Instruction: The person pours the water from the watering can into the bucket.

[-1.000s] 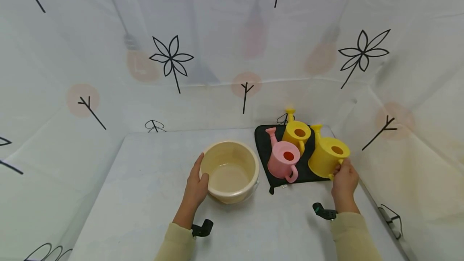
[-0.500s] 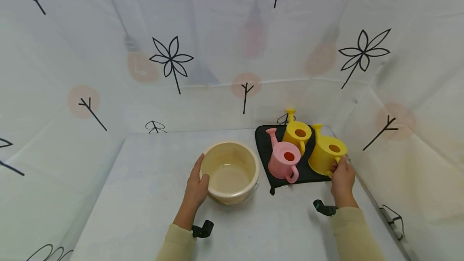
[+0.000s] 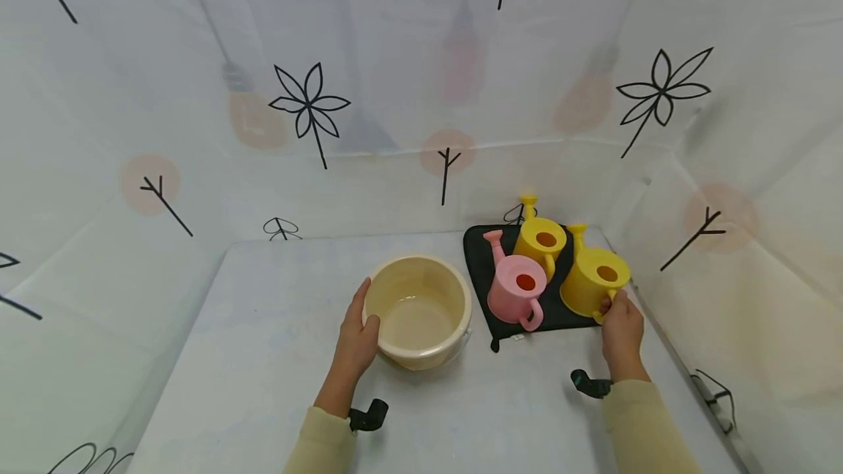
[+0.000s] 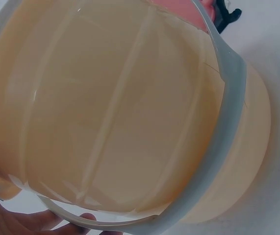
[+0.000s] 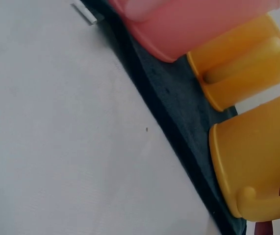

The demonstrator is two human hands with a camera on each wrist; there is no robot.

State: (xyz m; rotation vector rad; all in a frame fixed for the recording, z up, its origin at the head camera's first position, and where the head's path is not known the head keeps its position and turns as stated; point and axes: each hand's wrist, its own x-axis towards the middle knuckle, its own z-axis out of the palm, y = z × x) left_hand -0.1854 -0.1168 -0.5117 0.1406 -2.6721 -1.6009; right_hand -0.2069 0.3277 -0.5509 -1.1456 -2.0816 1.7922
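Note:
A cream bucket (image 3: 415,313) stands upright on the white table. My left hand (image 3: 358,339) holds it at the left rim, thumb and index finger spread along the edge. In the left wrist view, fingertips (image 4: 83,220) show beside the bucket's pale handle band (image 4: 233,98). My right hand (image 3: 622,331) grips the handle of the right yellow watering can (image 3: 596,287), which stands upright at the right of a black cloth mat (image 3: 560,319). Beside it on the mat stand a pink watering can (image 3: 514,295) and another yellow watering can (image 3: 540,234).
White printed sheets (image 3: 369,189) surround the table (image 3: 276,328) at the back and sides. The mat lies at the back right, near the right edge. A black wire piece (image 3: 718,397) sits on a rail beyond that edge.
The right yellow watering can has shifted slightly left and settled upright, my right hand moving with it on the handle. My left hand and the bucket have not moved.

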